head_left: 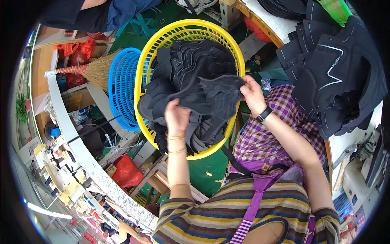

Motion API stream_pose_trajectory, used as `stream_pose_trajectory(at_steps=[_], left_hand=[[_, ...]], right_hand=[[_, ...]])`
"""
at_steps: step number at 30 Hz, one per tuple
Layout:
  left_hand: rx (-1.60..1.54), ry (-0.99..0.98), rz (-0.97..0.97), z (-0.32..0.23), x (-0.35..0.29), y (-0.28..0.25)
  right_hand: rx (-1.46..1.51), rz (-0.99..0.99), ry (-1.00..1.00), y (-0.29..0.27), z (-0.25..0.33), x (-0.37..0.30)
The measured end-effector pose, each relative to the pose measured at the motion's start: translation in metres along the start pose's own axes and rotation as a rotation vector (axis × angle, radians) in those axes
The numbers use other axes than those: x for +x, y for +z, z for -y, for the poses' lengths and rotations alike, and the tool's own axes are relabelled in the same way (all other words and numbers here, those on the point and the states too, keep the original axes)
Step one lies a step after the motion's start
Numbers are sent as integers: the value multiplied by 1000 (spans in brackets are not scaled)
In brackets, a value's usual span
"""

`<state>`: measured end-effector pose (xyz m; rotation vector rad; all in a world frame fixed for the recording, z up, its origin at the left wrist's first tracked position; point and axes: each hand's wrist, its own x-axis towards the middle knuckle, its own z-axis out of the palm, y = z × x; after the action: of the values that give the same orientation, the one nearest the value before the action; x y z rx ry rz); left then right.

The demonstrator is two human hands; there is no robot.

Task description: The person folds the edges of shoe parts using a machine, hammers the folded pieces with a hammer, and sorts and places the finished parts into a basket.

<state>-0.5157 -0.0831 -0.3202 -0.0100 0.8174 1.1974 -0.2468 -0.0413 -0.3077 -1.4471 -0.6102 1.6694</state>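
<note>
A heap of flat black shoe uppers [191,61] fills the yellow plastic basket [239,53] in front of me. One black shoe upper [221,95] is spread over the top of the heap. My right hand [252,95], with a dark band on its wrist, pinches that piece by its right edge near the basket's rim. On the left side, my left hand [177,118] has its fingers bent at the piece's near-left edge, slightly smeared by motion. Thin bangles circle my left wrist.
A blue plastic basket [126,55] leans beside the yellow one, near a straw broom [95,71]. More stacked black uppers [313,77] with white markings lie on the right-hand table. A red plastic bag [126,171] sits low at left. A checked purple cloth [264,138] covers my lap.
</note>
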Motion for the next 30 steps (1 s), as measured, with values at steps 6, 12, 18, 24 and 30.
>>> stream_pose_trajectory(at_steps=[6,12,18,24,30], left_hand=[[152,595,-513,-124,-65,-26],[1279,18,-167,-123,-116,73],[1827,327,439,-30,-14,171],[1505,487,307,11,59,177],[1674,467,-64,3,136,68]], right_hand=[[50,70,-330,-18,37,11],[-432,196,-459,-20,57,46],[-440,524,-221,4,71,38],[166,802,175,-23,104,25],[-501,637,352,-24,107,34]])
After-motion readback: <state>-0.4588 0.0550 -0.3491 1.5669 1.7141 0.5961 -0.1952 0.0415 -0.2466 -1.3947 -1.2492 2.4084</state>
